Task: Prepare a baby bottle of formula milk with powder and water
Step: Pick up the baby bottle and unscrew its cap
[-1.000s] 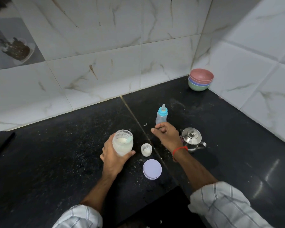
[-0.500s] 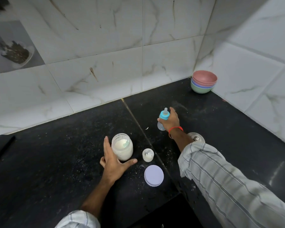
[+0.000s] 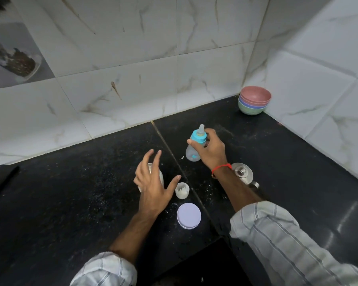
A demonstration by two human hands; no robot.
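My right hand [image 3: 211, 151] grips a small clear baby bottle [image 3: 191, 154] with a blue collar and teat, tilted and lifted just off the black counter [image 3: 70, 193]. My left hand [image 3: 153, 186] hovers with spread fingers over an open glass jar of white powder [image 3: 160, 175], mostly hiding it. A small white scoop cup [image 3: 182, 190] stands just right of that hand. The jar's lilac lid [image 3: 189, 216] lies flat in front of it.
A steel kettle [image 3: 242, 174] sits behind my right wrist. Stacked coloured bowls [image 3: 254, 102] stand in the back right corner against tiled walls. Powder specks dust the counter. A dark object [image 3: 2, 182] lies at the far left.
My left hand let go of the powder jar and rose above it, fingers spread. My right hand reached back, took hold of the baby bottle and tilted it up.
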